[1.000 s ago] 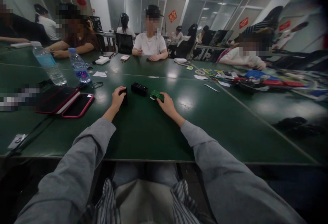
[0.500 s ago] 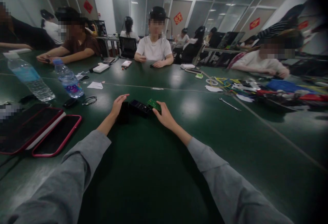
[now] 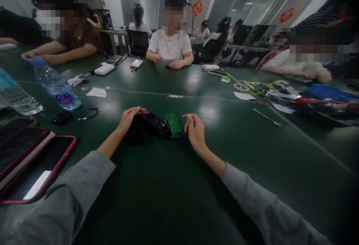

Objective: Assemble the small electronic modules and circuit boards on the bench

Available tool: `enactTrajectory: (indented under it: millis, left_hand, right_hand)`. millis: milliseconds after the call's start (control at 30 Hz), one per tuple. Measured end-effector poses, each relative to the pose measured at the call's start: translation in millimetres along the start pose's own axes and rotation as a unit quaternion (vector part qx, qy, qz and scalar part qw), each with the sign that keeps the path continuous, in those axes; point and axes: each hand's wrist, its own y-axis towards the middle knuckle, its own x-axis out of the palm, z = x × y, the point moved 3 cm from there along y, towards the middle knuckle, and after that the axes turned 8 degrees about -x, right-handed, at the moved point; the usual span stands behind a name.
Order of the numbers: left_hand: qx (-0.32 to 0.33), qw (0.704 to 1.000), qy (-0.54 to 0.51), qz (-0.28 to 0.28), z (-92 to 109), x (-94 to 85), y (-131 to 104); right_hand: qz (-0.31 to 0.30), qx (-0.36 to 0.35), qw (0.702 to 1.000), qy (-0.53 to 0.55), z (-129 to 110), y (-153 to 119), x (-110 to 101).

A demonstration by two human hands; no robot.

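Note:
A green circuit board (image 3: 173,125) lies on the dark green table (image 3: 157,192), its left edge against a black device with a small screen (image 3: 156,123). Left of that device is a black block (image 3: 135,130), with my left hand (image 3: 130,118) at its top left edge, fingers stretched out; whether they touch it is hard to tell. My right hand (image 3: 194,128) is a little to the right of the board, apart from it, with its fingers partly extended and nothing in them.
Two water bottles (image 3: 60,88) and phones with red edges (image 3: 39,170) are on the left. A wrench (image 3: 266,117) and a pile of cables (image 3: 269,90) lie on the right. Across the table sits a person in a white shirt (image 3: 169,46); others sit at both sides.
My right hand has let go of the green board and moved right. The board now lies turned more lengthwise beside the black device. The camera view has shifted slightly closer.

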Motion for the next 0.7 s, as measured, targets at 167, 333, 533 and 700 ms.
enactTrajectory:
  millis: [167, 333, 533, 700]
  left_hand:
    - [-0.005, 1.000, 0.007, -0.003, 2.8, 1.9, -2.4]
    - [-0.001, 1.000, 0.015, -0.007, 4.5, 1.8, -4.4]
    - [-0.019, 0.999, 0.043, -0.026, 3.2, -0.1, -3.7]
    - [0.004, 0.998, 0.059, -0.030, 2.3, -2.0, -1.2]
  right_hand:
    - [0.007, 0.000, 1.000, -0.013, -2.3, -1.6, -0.5]
    - [0.002, -0.011, 1.000, -0.012, -3.2, -3.5, 1.5]
    - [-0.042, -0.030, 0.998, -0.038, -9.4, -5.6, 1.5]
    - [-0.053, -0.165, 0.972, -0.159, -31.2, -12.1, 4.5]
